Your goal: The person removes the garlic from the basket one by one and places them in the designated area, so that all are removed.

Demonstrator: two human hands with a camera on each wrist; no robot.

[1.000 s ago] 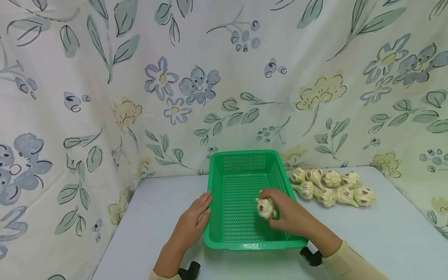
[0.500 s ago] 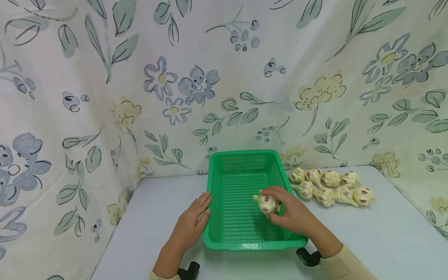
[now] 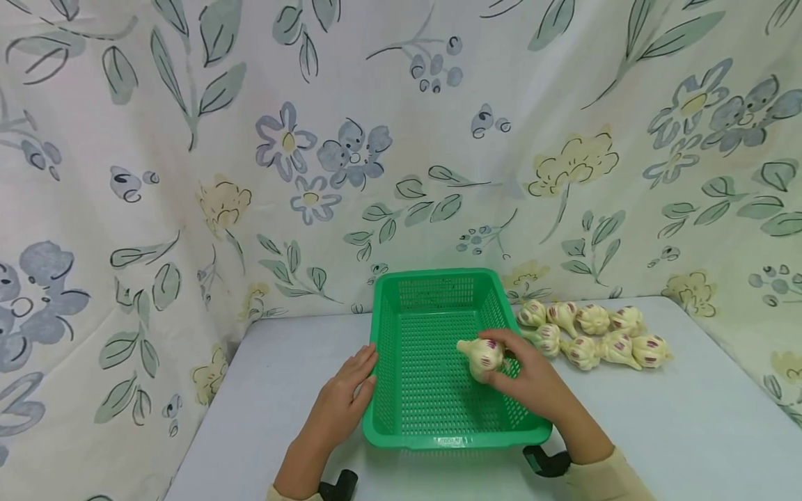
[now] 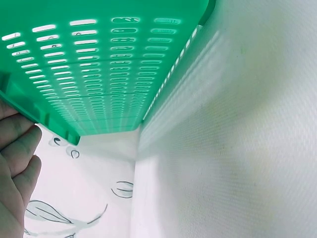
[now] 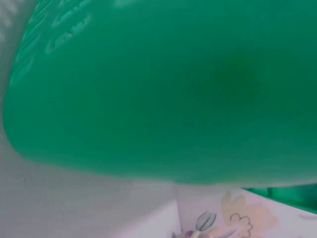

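Note:
My right hand (image 3: 529, 372) grips a garlic bulb (image 3: 486, 355) by its right side, thumb below and fingers above. The bulb is pale with purple-red streaks, its stem pointing left. Both are over the inside of a green slotted plastic basket (image 3: 432, 441). Along the basket's left rim lies my left hand (image 3: 341, 393), its fingers fairly straight and touching the outside edge. In the left wrist view, the fingers (image 4: 20, 148) of that hand meet the rim from outside. The right wrist view is mostly filled by the basket's blurred wall (image 5: 148, 99); the right hand is hidden there.
Several more garlic bulbs (image 3: 584, 353) lie in two rows on the white table (image 3: 294, 362), just right of the basket. A floral curtain (image 3: 401, 139) hangs behind the table and along its sides. Black wrist mounts (image 3: 340, 485) show under the forearms.
The garlic bulb has turned in my right hand, so its stem and purple streaks show more, and it has shifted slightly right and up. My left hand and the basket stay in place.

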